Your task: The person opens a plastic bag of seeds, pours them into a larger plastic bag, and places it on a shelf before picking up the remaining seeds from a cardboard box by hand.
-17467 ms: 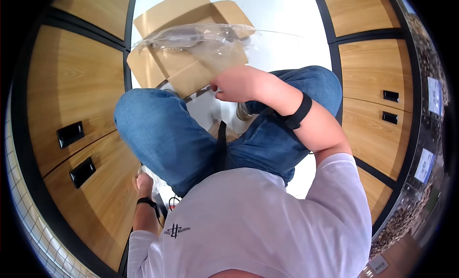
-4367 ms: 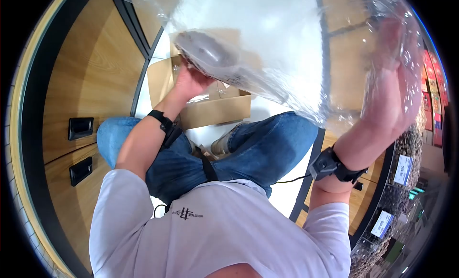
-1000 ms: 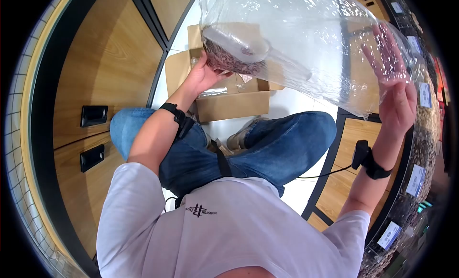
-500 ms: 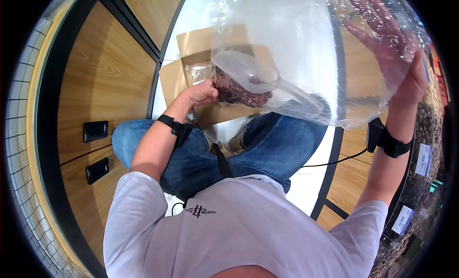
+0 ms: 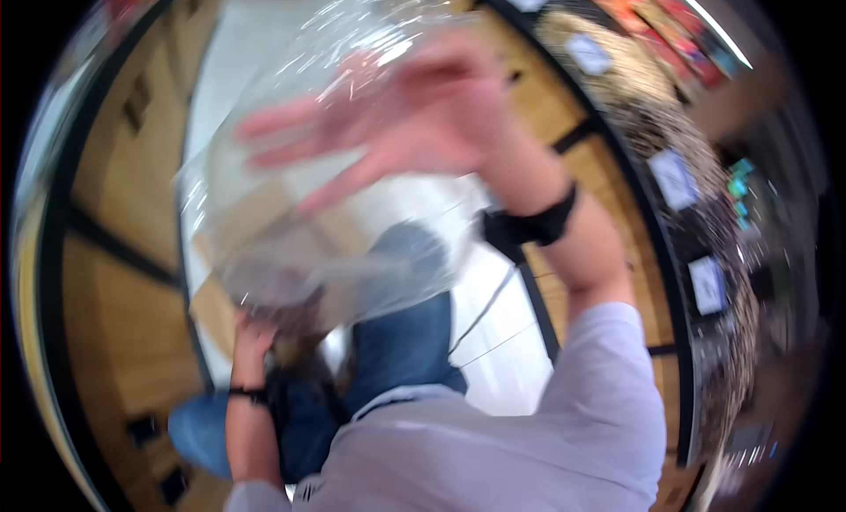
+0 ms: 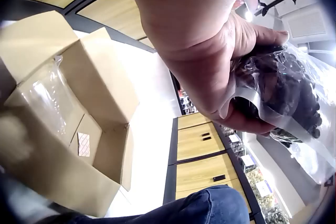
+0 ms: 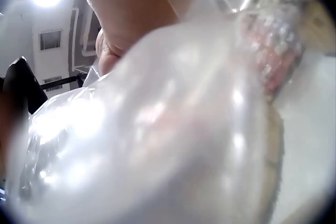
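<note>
A large clear plastic bag (image 5: 211,168) hangs between my hands, blurred by motion in the head view. In its lower end lie dark dried pieces (image 6: 278,85) and a translucent scoop (image 5: 264,278), whose handle runs right. My left hand (image 5: 253,340) grips that end from below; in the left wrist view, the thumb and fingers of the left hand (image 6: 205,61) curl round the filled plastic. Higher up, my right hand (image 5: 441,107) spreads its straight fingers with the bag's film over them. Blurry plastic covers most of the right wrist view.
Below the bag, an unfolded-flap cardboard box (image 6: 107,71) stands on the white floor (image 6: 155,90), with clear plastic film (image 6: 47,100) inside. Wooden cabinets (image 5: 115,336) line the left. Bins with price tags (image 5: 674,179) run along the right. Jeans-clad knees are close beneath.
Over the earlier frames, the bag with the scoop rises from the box into both hands. Since half a second ago, the right hand has swung left, and the head view has turned.
</note>
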`<state>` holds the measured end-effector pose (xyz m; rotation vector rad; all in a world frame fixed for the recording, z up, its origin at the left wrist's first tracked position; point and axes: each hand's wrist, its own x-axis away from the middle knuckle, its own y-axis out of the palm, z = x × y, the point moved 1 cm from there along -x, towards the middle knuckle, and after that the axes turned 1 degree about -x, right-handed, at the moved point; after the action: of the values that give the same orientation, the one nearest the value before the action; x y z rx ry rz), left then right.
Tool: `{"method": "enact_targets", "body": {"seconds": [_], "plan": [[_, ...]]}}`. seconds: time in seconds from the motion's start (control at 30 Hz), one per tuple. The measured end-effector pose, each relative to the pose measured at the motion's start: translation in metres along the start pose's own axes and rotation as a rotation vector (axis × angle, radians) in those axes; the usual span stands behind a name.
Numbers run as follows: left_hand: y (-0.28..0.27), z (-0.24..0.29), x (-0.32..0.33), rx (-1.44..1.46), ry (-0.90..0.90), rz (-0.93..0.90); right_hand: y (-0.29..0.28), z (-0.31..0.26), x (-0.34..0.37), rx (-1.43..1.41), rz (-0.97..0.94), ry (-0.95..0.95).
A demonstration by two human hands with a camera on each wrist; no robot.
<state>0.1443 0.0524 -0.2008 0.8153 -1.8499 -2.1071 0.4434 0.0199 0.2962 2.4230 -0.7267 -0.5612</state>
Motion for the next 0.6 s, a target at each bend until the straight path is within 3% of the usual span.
{"method": "enact_targets", "body": {"seconds": [0.03,0.07,0.1,0.2,0.27,0.33,0.47,0.53,0.57,0.6], "plan": [[-0.018,0.005,-0.004,-0.001,-0.093,-0.236,0.005,-0.003,0.003,-0.015,-0.002,0.075],[-0.028,0.007,0.003,-0.224,0.071,0.388,0.012,-0.005,0.009,-0.073,0.110,0.155],[-0.038,0.008,-0.001,-0.321,0.056,0.270,0.012,-0.009,0.020,0.088,0.203,0.272],[-0.034,-0.001,-0.031,-0.350,0.070,0.187,0.029,-0.010,0.049,0.626,0.501,0.705],[-0.041,-0.007,-0.045,-0.318,0.028,0.141,0.019,0.003,0.069,0.904,0.536,1.029],[-0.048,-0.015,-0.060,-0.292,-0.027,0.107,0.002,0.029,0.087,0.993,0.497,1.169],[-0.061,-0.037,-0.080,-0.276,-0.171,0.015,-0.035,0.101,0.113,1.167,0.441,1.127],[-0.038,-0.064,-0.095,-0.360,-0.274,0.162,-0.045,0.131,0.127,1.323,0.532,1.156],[-0.035,-0.072,-0.095,-0.316,-0.349,0.308,-0.045,0.140,0.133,1.251,0.584,1.163],[-0.037,-0.081,-0.098,-0.158,-0.497,0.119,-0.045,0.148,0.137,1.189,0.611,1.167]]}}
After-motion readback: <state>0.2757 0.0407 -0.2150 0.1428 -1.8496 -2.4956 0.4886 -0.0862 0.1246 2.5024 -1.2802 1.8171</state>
